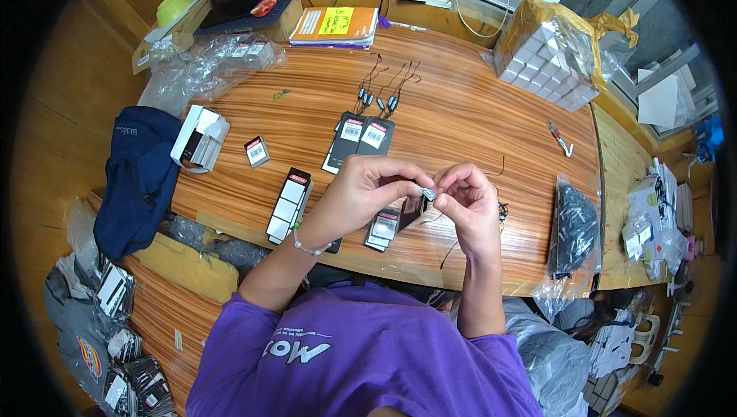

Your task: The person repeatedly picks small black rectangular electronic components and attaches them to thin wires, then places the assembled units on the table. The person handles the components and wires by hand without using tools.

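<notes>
My left hand [372, 191] and my right hand [468, 201] meet over the near part of the table, both closed in a pinch. Between their fingertips is a small shiny blue-grey piece [427, 194], too small to make out fully. Just below lies a short stack of dark cards with pale labels [382, 227], partly covered by my left hand. A taller stack of black-and-white labelled cards [288, 206] lies left of my left wrist. Beyond my hands, black hang tags [375, 138] lie flat, with black cords bearing small seals [393, 101] at their far end.
A small labelled stack [257, 152] and a white box of cards [201, 139] stand on the left, beside a dark blue bag [138, 179]. A wrapped block of white boxes [546, 60], a pen [559, 139] and a plastic bag of black cords [576, 231] are on the right.
</notes>
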Demonstrator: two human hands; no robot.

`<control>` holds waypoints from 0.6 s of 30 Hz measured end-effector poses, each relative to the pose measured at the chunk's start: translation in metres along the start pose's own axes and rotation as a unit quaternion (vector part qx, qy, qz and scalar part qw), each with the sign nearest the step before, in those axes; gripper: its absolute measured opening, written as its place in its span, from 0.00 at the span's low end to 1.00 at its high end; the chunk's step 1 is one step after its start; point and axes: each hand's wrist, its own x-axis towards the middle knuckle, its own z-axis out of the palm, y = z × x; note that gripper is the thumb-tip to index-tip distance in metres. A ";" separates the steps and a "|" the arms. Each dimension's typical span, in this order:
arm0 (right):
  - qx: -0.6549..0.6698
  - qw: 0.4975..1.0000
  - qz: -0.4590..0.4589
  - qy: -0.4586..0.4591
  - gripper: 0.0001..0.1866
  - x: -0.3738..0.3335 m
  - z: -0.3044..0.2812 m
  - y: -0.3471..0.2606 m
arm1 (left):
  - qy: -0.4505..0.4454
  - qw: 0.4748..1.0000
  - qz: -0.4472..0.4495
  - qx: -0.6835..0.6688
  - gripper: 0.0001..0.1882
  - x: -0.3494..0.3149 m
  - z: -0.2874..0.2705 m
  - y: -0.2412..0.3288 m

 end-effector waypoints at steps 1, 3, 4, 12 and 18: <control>0.005 1.000 0.001 -0.001 0.09 0.000 0.001 -0.001 | 0.001 1.000 0.008 0.004 0.07 0.000 0.000 -0.001; 0.010 1.000 0.000 -0.004 0.07 -0.001 0.001 -0.002 | 0.004 1.000 0.025 0.011 0.07 0.000 0.001 -0.004; 0.010 1.000 -0.001 -0.007 0.07 -0.002 0.001 0.000 | 0.001 1.000 0.021 0.013 0.07 0.000 0.001 -0.004; 0.004 1.000 0.016 0.017 0.04 -0.004 0.000 0.000 | 0.014 1.000 0.007 0.000 0.08 -0.001 0.005 0.001; 0.023 0.999 0.032 0.024 0.05 -0.003 -0.002 0.001 | 0.081 0.994 0.055 0.039 0.09 -0.001 0.004 -0.003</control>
